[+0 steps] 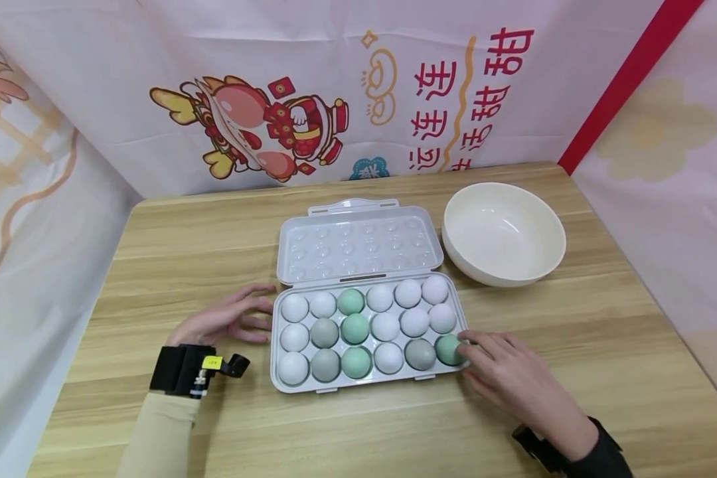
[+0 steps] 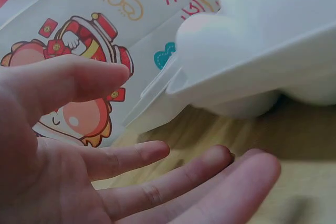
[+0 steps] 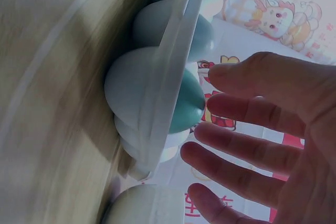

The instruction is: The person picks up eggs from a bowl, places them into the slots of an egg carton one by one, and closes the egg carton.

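A white plastic egg box [image 1: 367, 380] lies on the table with its clear, dimpled lid [image 1: 358, 239] folded back. Three rows of egg-shaped pieces fill it: several white eggs [image 1: 388, 358], several green ones [image 1: 356, 362] and a few grey ones [image 1: 325, 365]. At the front right corner sits a green egg [image 1: 449, 349]. My right hand [image 1: 510, 372] is right beside it, fingertips close to its side; in the right wrist view the fingers are spread. My left hand [image 1: 233, 318] is at the box's left edge, fingers loosely extended and palm partly turned up.
A cream bowl [image 1: 502, 232] stands behind and right of the box, close to the lid's right side. The wooden table [image 1: 358, 438] meets a printed cloth backdrop [image 1: 245, 40] at the back and sides. Both wrists carry black camera straps.
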`<state>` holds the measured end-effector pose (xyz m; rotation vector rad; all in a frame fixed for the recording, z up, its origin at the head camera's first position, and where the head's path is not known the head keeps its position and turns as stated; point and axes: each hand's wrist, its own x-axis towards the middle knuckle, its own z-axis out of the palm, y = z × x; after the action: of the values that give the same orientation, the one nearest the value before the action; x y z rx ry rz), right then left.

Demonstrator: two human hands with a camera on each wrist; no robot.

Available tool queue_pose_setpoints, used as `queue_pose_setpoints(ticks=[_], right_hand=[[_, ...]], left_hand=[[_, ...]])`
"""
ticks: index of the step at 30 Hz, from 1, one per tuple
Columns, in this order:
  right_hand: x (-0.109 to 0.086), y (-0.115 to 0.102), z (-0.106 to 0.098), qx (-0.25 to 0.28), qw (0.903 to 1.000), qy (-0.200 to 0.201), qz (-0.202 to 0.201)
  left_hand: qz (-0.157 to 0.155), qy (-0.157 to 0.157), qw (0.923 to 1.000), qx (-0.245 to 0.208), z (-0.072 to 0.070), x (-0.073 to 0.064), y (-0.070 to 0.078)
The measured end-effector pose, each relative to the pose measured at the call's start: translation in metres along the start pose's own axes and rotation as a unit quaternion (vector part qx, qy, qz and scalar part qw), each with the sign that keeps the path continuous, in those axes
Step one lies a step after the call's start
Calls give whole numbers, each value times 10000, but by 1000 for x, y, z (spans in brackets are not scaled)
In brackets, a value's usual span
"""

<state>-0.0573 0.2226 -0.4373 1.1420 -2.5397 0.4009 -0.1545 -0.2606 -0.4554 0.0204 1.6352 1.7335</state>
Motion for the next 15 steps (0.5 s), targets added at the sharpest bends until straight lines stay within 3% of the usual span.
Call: queue_pose_setpoints(ticks=[5, 9, 15], right_hand=[[-1, -6, 4, -93, 9996, 246, 106], [-1, -8, 6, -61, 9993, 295, 233], [-2, -11, 11, 554, 9957, 334, 658]], left_hand=[[-81, 97, 9998, -132, -16, 11, 12], [-131, 242, 9983, -511, -28, 20, 24], [-32, 472, 9960, -757, -38, 38, 44]])
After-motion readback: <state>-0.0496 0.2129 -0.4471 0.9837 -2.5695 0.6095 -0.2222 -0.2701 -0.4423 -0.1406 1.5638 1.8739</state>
